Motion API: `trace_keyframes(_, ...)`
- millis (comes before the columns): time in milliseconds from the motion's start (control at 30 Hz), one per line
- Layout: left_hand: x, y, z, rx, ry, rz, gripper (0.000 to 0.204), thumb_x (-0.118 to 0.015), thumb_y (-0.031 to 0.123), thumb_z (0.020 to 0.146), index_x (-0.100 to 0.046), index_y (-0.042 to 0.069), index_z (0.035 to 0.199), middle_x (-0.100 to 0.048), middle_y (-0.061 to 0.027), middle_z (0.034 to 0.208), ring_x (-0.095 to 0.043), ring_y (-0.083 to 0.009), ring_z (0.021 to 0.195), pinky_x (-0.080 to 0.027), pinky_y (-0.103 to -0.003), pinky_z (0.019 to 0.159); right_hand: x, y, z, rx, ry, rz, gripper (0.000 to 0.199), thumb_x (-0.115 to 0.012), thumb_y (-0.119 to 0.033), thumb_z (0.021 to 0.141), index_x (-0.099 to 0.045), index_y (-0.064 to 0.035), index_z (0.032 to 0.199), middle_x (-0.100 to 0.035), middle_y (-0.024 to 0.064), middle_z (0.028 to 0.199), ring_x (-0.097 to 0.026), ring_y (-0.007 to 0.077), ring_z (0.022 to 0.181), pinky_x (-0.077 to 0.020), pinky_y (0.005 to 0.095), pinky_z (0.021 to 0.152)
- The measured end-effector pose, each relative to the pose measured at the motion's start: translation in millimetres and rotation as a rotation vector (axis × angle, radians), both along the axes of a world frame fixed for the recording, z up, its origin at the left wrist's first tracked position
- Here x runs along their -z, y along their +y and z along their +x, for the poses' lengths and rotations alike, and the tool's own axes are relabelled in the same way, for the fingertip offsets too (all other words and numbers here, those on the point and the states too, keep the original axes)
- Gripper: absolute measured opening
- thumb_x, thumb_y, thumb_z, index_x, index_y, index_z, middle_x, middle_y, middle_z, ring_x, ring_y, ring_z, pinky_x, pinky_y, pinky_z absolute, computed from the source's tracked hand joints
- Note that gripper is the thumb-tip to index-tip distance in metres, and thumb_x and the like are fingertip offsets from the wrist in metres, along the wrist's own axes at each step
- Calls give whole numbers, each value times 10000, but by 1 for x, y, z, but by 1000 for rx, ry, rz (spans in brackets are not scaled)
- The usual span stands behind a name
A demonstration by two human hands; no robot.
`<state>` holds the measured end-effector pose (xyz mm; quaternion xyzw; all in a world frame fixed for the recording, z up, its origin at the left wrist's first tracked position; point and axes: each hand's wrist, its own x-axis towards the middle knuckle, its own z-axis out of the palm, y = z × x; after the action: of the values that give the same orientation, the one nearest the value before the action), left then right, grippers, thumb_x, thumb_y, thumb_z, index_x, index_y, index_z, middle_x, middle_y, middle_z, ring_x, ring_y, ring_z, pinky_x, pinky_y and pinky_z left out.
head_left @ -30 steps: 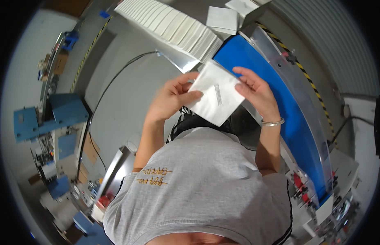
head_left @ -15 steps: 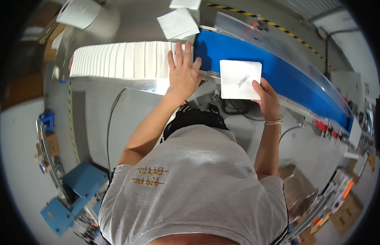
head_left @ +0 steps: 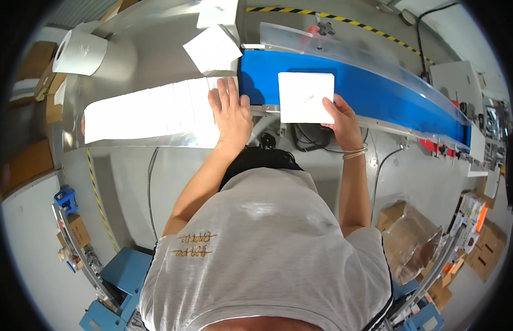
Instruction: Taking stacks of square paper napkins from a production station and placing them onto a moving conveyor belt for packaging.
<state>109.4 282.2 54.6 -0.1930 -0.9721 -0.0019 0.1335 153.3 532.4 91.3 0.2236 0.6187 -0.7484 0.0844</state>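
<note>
My left hand [head_left: 233, 117] rests its outstretched fingers against the right end of a long row of white paper napkins [head_left: 151, 110]. The napkins stand on edge, packed together along a metal table. With my right hand [head_left: 344, 122] I hold a square stack of white napkins [head_left: 305, 95] at its lower right corner, thumb on top and the other fingers mostly hidden underneath. This stack is over the near edge of a blue conveyor belt [head_left: 377, 94]; whether it touches the belt I cannot tell.
More white napkins [head_left: 212, 51] lie at the back of the metal table [head_left: 157, 49], beside the belt's left end. A large white roll [head_left: 82, 52] is at the far left. A clear guard [head_left: 355, 55] runs along the belt's far side.
The whole view has shifted and turned slightly, so the napkin row sits lower on the left. My left hand stays at the row's end, and my right hand keeps hold of the stack.
</note>
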Motion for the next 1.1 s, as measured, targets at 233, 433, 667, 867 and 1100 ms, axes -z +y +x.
trace_keyframes(233, -9, 7, 7, -34, -75, 24, 109, -606, 145, 771, -609, 39, 746, -297, -255, 1422, -233, -451, 1337, -170, -636, 1043, 11, 8, -33, -96, -32, 53, 304, -581, -248, 910, -587, -52, 1143, -633, 23, 978, -605, 113, 863, -498, 275, 683)
trace_keyframes(433, -30, -15, 10, -280, 18, 137, 116, -629, 131, 727, -658, 59, 812, -355, -206, 1412, -280, -435, 1323, -202, -603, 1037, 17, 0, -52, -108, 28, -299, 277, -579, -240, 927, -566, -86, 1156, -626, 10, 1022, -601, 106, 889, -498, 269, 705)
trace_keyframes(667, -48, -58, 4, -354, 121, 242, 247, -558, -35, 709, -669, 60, 908, -401, -218, 1359, -315, -440, 1292, -244, -559, 1032, 54, 12, -67, -154, 11, -98, 298, -605, -258, 906, -577, -50, 1117, -629, 38, 990, -612, 125, 873, -525, 294, 724)
trace_keyframes(867, -51, -74, 9, -292, 101, 289, 340, -560, -37, 731, -662, 102, 1024, -377, -213, 1367, -321, -421, 1285, -248, -543, 1034, 32, 23, -65, -149, -50, -4, 332, -616, -246, 897, -572, -19, 1134, -620, 32, 947, -591, 108, 873, -498, 277, 740)
trace_keyframes(1100, -56, -74, 6, -299, 57, 280, 316, -570, 5, 743, -683, 114, 1017, -381, -199, 1367, -319, -414, 1289, -237, -568, 1028, -8, 29, -110, -802, 204, 164, 318, -578, -165, 913, -545, 14, 1174, -621, 31, 1022, -548, 77, 953, -438, 236, 845)
